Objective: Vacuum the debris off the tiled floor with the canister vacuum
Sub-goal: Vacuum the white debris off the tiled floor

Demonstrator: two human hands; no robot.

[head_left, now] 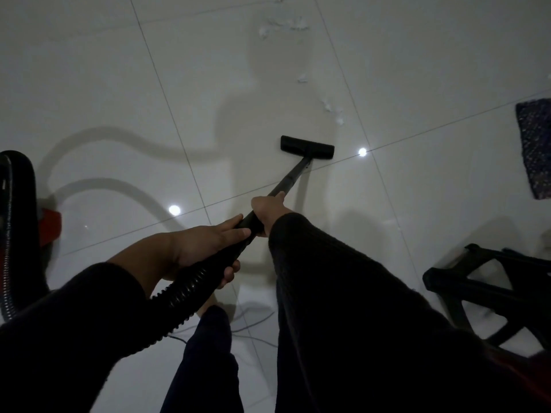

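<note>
The pale tiled floor [89, 84] fills most of the frame, its dark grout lines running diagonally. At the left edge sits the red canister vacuum [49, 226], its ribbed black hose [190, 289] looping down to the lower centre. A black stool [489, 296] lies at lower right, and a dark speckled mat [535, 147] at the right edge. The left hand [202, 245] grips the hose end, fingers curled round it; the right hand [265, 208] clasps the black wand [293, 174] just above. The floor nozzle [307, 146] rests flat at centre, near white debris [331, 107] scattered toward the upper centre.
</note>
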